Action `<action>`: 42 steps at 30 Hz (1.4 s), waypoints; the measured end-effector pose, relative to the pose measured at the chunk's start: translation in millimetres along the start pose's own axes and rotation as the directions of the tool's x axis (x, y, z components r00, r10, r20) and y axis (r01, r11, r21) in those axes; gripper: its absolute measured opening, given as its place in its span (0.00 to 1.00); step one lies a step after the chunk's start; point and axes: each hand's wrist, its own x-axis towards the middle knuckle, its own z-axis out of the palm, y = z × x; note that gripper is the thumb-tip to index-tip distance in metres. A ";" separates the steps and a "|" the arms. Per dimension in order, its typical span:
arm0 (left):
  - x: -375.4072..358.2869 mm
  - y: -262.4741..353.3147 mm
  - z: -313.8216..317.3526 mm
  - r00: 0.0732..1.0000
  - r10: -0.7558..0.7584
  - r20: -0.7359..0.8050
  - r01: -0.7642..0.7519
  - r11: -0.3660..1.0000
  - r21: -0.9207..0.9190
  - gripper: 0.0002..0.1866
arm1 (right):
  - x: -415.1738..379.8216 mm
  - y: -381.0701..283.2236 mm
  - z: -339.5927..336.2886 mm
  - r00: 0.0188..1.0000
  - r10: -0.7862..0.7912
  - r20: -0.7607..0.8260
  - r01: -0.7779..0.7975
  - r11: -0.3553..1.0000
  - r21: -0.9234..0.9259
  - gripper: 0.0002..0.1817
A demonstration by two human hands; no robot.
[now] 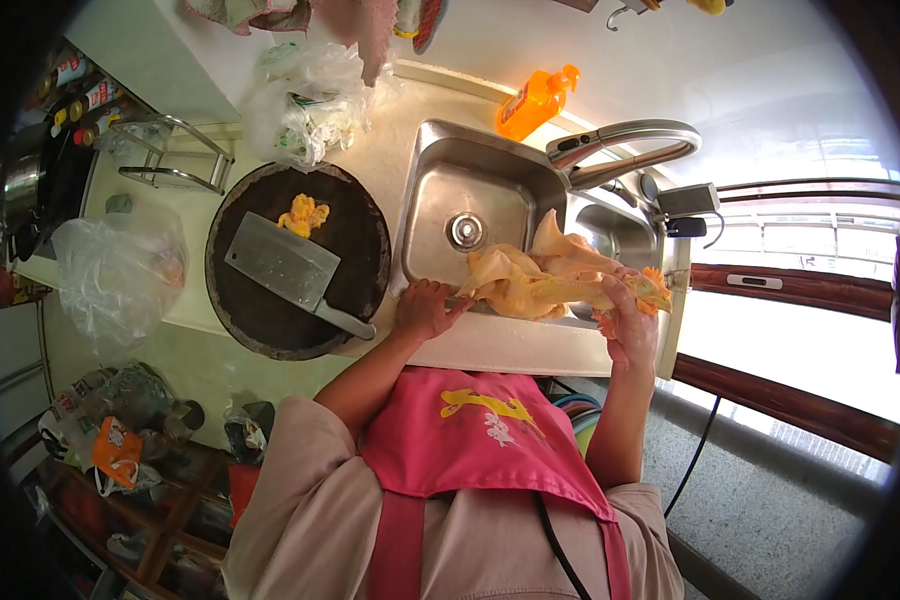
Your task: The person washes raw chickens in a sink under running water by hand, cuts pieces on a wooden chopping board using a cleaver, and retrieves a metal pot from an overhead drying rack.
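Chicken: one whole plucked chicken, lying along the front edge of the sink, its body across the front of the large basin and its neck stretched toward the right hand.
Right hand: one hand closed around the neck just below the head, gripping it; the head and comb stick out past the fingers.
Left hand: one hand at the front left corner of the large basin, fingers curled, thumb reaching to the chicken; whether it grips cannot be told.
Sink: two steel basins, the large basin on the left with one drain showing, the small basin on the right.
Faucet: one pull-out faucet arching at the sink's back edge.
Pump bottle: one orange bottle, behind the large basin's back right corner.
Chopping board: one round dark board, left of the sink, reaching the bench's front edge.
Cleaver: one cleaver flat on the board, its handle over the front right rim.
Fat: one yellow clump near the board's back rim.
Plastic bags: two on the bench, one bag behind the board, one bag to its left.
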 end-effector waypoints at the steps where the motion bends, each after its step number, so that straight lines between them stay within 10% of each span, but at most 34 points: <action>1: 0.1 -0.1 0.2 1.000 -0.001 0.005 0.001 1.000 0.000 0.29 | 0.5 0.5 0.2 1.000 -0.009 0.002 0.009 1.000 0.006 0.16; 29: -1.0 -2.4 2.9 0.998 0.049 -0.037 -0.047 0.997 0.057 0.26 | 1.1 -2.2 0.0 1.000 0.010 0.013 -0.010 1.000 0.011 0.16; 35: 42.2 -14.2 10.0 0.895 -0.255 0.367 0.314 0.943 -0.112 0.21 | -0.7 0.5 -7.1 0.999 0.047 -0.019 -0.048 0.999 -0.026 0.15; 42: 148.7 -66.0 136.6 0.911 0.149 0.385 -0.214 0.967 0.134 0.32 | 0.9 8.5 -15.5 0.992 0.080 -0.093 -0.090 0.991 -0.103 0.16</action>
